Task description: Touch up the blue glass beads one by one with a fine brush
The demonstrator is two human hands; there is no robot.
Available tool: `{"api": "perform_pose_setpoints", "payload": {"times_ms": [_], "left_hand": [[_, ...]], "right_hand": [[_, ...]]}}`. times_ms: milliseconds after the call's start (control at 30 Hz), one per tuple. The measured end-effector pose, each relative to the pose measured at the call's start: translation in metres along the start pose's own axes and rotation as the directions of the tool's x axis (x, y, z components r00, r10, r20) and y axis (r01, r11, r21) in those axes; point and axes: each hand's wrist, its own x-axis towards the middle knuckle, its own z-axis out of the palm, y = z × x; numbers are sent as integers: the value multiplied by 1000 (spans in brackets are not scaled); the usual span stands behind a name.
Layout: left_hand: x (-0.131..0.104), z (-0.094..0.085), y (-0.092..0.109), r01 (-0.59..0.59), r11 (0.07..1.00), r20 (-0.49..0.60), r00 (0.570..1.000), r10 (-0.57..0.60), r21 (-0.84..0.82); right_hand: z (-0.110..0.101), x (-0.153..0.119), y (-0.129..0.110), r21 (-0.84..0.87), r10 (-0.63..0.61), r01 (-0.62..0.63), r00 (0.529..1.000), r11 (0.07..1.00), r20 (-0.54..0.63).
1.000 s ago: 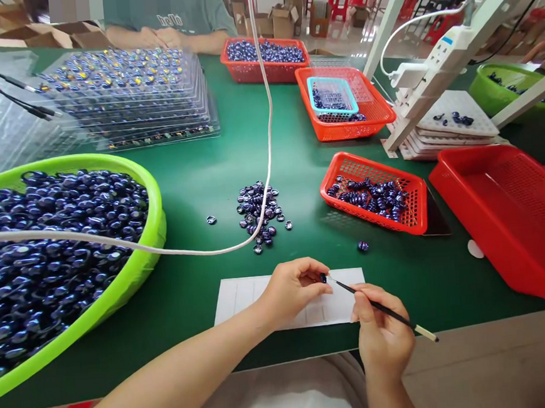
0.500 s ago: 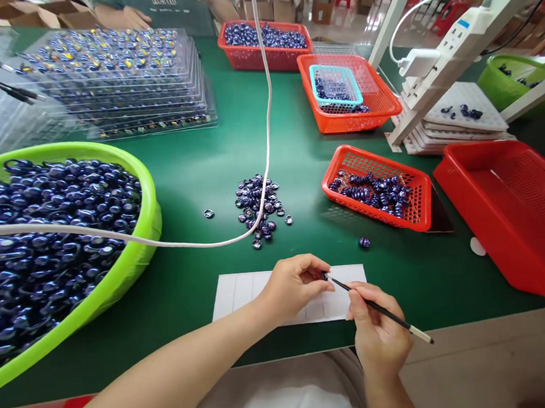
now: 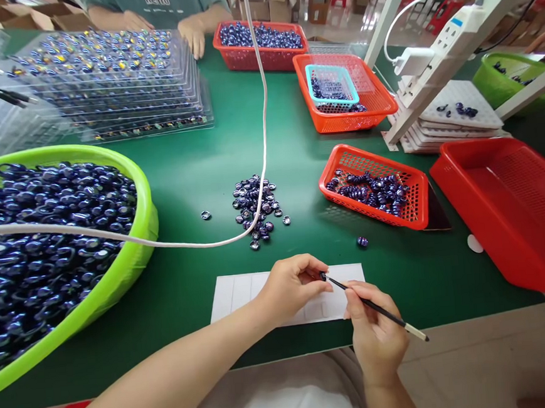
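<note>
The left hand [image 3: 289, 291] is narrow, pinching one small dark bead [image 3: 323, 276] between thumb and fingertips. The right hand [image 3: 380, 340] is closed around a thin brush [image 3: 380, 312] in a pen grip, its tip at the bead. Both are above a white sheet [image 3: 235, 295] on the green counter [image 3: 187, 267].

One bead is being worked on; how much of it the brush has covered is too small to tell. Beyond the left hand lies a loose pile of beads [image 3: 256, 199], with a single ring-like piece [image 3: 206, 215] to its left. Beyond the right hand, a red basket [image 3: 424, 201] holds many more, and a lone bead [image 3: 362, 241] sits between that hand and the basket. Whether any of these are finished cannot be told.

Left of the left hand, a large green tub [image 3: 147, 207] is heaped with dark pieces. A white cord [image 3: 264, 104] crosses above the tub and the pile, and could hinder a reach from the left hand to either. Farther off stands a stack of clear trays [image 3: 198, 103], a co-worker's hand [image 3: 192, 35] beside it. To the right of the right hand is a big red bin [image 3: 485, 212]; the space between the hands and the sheet looks unobstructed.
</note>
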Motion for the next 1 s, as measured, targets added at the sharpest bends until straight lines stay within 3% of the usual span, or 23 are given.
{"api": "perform_pose_setpoints", "payload": {"times_ms": [200,500,733,1000], "left_hand": [[0,1,0,7,1000,-1,1000,-7,-17],[1,1,-3,-12,1000,-27,1000,11,-16],[2,-1,-1,-12,1000,-29,1000,11,-17],[1,-1,-1,-49,998,-3,999,49,29]], "right_hand": [[0,0,1,-39,-28,29,999,999,24],[-2,7,-5,-26,-234,245,948,969,215],[-3,4,-6,86,-119,115,992,990,43],[-2,5,-2,12,-28,27,990,1000,139]]}}
